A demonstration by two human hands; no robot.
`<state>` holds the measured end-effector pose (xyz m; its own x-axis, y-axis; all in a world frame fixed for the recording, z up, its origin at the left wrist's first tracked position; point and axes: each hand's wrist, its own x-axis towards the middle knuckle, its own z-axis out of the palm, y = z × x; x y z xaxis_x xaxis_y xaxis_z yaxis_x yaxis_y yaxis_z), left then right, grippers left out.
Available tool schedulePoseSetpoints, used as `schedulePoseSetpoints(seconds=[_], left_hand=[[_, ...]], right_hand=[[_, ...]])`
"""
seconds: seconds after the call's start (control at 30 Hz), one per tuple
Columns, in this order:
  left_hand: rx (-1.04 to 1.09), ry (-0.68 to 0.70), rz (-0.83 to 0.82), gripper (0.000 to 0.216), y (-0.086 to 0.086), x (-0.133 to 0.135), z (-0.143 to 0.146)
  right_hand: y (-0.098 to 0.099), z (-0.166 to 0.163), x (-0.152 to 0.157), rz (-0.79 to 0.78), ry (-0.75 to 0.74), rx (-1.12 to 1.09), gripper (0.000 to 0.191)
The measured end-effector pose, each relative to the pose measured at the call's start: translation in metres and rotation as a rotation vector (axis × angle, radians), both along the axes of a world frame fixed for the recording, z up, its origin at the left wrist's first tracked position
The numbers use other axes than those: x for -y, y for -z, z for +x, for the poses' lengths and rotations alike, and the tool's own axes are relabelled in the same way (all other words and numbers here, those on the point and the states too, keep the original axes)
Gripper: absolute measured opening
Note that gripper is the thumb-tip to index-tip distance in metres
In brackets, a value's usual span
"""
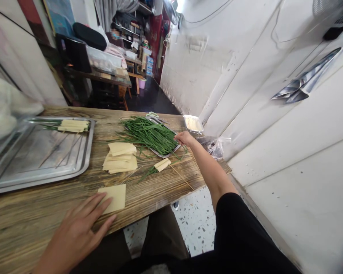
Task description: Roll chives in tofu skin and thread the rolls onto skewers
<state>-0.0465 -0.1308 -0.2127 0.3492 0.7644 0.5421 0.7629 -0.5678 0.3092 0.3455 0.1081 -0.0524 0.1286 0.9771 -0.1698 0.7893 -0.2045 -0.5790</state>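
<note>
My left hand (87, 217) lies with fingers spread over a single square tofu sheet (117, 198) near the table's front edge. At the right end of a heap of green chives (148, 132), my right hand (183, 138) has its fingers pinched on the chive ends. The chives fill a small metal tray (163, 155). A pile of tofu sheets (120, 159) sits left of it. In front of the tray is a tofu roll (162, 164) wrapped around chives, with a bamboo skewer (181, 177) sticking out to the right.
A large metal tray (87, 163) at left holds skewered tofu rolls (74, 125). Behind the chives lie scissors (152, 114). A container of pale strips (193, 123) and a plastic bag (217, 146) stand near the right wall. A person (116, 36) is in the background.
</note>
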Motion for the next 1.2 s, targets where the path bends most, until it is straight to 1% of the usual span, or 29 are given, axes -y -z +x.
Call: schedulePoseSetpoints(seconds=[0.1, 0.2, 0.37, 0.53, 0.67, 0.73, 0.77, 0.8, 0.83, 0.87, 0.9, 0.97, 1.03, 1.07, 1.1, 1.13, 1.17, 1.2], left_hand=[[-0.016, -0.006, 0.018, 0.046, 0.000, -0.001, 0.001], [-0.038, 0.005, 0.039, 0.044, 0.001, -0.002, 0.001], [-0.027, -0.008, 0.056, 0.041, 0.002, -0.005, 0.001], [0.040, 0.011, 0.104, 0.049, 0.003, -0.007, 0.004], [0.116, 0.003, 0.089, 0.050, 0.002, -0.011, -0.002], [0.162, -0.012, 0.058, 0.047, -0.005, -0.017, -0.010], [0.181, -0.019, 0.046, 0.046, -0.012, -0.022, -0.014], [0.186, -0.026, 0.015, 0.044, -0.023, -0.027, -0.017], [0.188, -0.033, 0.007, 0.043, -0.039, -0.034, -0.019], [0.191, -0.024, 0.013, 0.044, -0.058, -0.040, -0.018], [0.196, -0.014, 0.036, 0.046, -0.082, -0.047, -0.015], [0.182, 0.004, 0.058, 0.052, -0.137, -0.057, 0.000], [0.145, 0.033, 0.080, 0.056, -0.193, -0.062, 0.024], [0.150, 0.054, 0.070, 0.059, -0.219, -0.063, 0.037], [0.165, 0.087, 0.038, 0.061, -0.241, -0.063, 0.051], [0.180, 0.120, -0.038, 0.061, -0.259, -0.063, 0.063], [0.201, 0.178, -0.141, 0.061, -0.273, -0.062, 0.074], [0.204, 0.269, -0.283, 0.060, -0.282, -0.061, 0.082]], right_hand=[[-0.011, 0.001, 0.001, 0.051, -0.056, 0.176, 0.022], [-0.028, 0.004, 0.003, 0.082, -0.119, 0.353, 0.019], [-0.059, 0.011, 0.016, 0.090, -0.194, 0.570, 0.024], [-0.088, 0.018, 0.033, 0.106, -0.214, 0.697, 0.029], [-0.118, 0.021, 0.051, 0.142, -0.202, 0.760, 0.029], [-0.134, 0.020, 0.065, 0.171, -0.187, 0.779, 0.030], [-0.142, 0.019, 0.074, 0.194, -0.181, 0.783, 0.032], [-0.149, 0.017, 0.082, 0.226, -0.183, 0.781, 0.032], [-0.154, 0.013, 0.091, 0.264, -0.200, 0.772, 0.032], [-0.158, 0.009, 0.101, 0.310, -0.235, 0.753, 0.032], [-0.161, 0.004, 0.110, 0.359, -0.284, 0.725, 0.031], [-0.164, -0.009, 0.127, 0.455, -0.407, 0.641, 0.032], [-0.164, -0.024, 0.144, 0.535, -0.549, 0.547, 0.034], [-0.163, -0.031, 0.151, 0.571, -0.630, 0.503, 0.035], [-0.162, -0.038, 0.158, 0.599, -0.718, 0.460, 0.036], [-0.162, -0.044, 0.165, 0.621, -0.802, 0.421, 0.037], [-0.161, -0.049, 0.171, 0.637, -0.877, 0.385, 0.038], [-0.160, -0.054, 0.177, 0.645, -0.940, 0.352, 0.039]])
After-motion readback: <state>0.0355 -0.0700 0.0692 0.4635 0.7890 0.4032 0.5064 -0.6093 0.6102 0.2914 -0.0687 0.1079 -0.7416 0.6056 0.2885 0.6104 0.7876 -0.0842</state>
